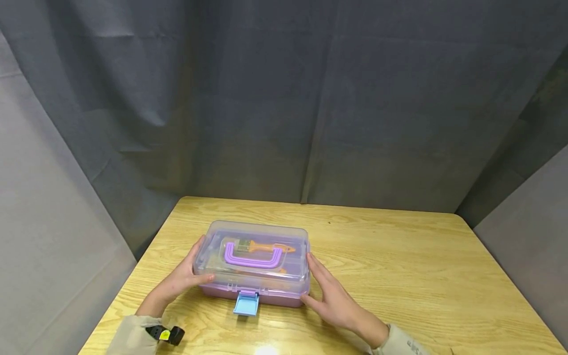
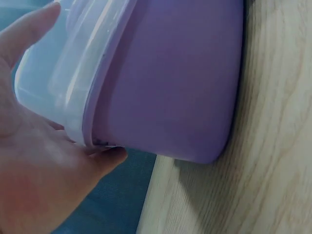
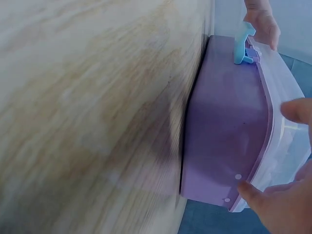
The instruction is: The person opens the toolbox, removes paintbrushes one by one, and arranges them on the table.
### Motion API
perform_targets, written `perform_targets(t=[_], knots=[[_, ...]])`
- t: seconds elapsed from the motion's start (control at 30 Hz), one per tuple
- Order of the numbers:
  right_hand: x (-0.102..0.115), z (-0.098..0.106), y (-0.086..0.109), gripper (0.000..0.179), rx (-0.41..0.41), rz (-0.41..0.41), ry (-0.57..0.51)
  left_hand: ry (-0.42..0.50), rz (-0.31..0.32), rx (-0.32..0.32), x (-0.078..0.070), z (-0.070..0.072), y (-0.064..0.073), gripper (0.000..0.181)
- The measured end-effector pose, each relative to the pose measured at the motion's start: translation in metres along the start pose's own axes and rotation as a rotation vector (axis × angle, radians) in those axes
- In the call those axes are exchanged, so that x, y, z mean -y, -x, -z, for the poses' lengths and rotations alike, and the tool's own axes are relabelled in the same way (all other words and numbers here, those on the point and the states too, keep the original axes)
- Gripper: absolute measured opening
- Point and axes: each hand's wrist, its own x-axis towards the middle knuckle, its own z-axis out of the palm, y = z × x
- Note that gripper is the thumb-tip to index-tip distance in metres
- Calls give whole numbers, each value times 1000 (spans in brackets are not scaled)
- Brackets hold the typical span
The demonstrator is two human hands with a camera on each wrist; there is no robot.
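Observation:
A storage box with a purple base [image 1: 281, 300] and a clear lid [image 1: 262, 228] sits on the left half of the table. The lid is down, and its blue latch [image 1: 246, 304] hangs flipped outward at the front. My left hand [image 1: 177, 282] grips the lid's left end, thumb at the front and fingers toward the back; in the left wrist view a fingertip [image 2: 113, 155] reaches under the rim. At the other end, my right hand [image 1: 337, 301] holds the lid between thumb and fingers. A paintbrush [image 1: 262, 246] with an orange handle shows through the lid.
A purple carrying handle [image 1: 253, 262] lies folded on the lid. The wooden table [image 1: 421, 276] extends to the right of the box. Grey curtains [image 1: 355, 123] stand behind the table and at its sides.

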Motion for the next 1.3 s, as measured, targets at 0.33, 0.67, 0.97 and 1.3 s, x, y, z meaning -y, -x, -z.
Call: perform_targets(t=[0.33,0.67,0.97,1.3], knots=[[2,0,-3,106,-21,54,51,-54,0,-64,-1,-4,0,104],[4,14,-12,98,-92,191,57,-218,20,-122,-20,-5,0,94],[8,36,-23,80,-98,440,289,-150,24,-108,-19,-1,0,95],[11,59,-43,81,-8,421,209,-62,67,-45,-1,0,1,92]])
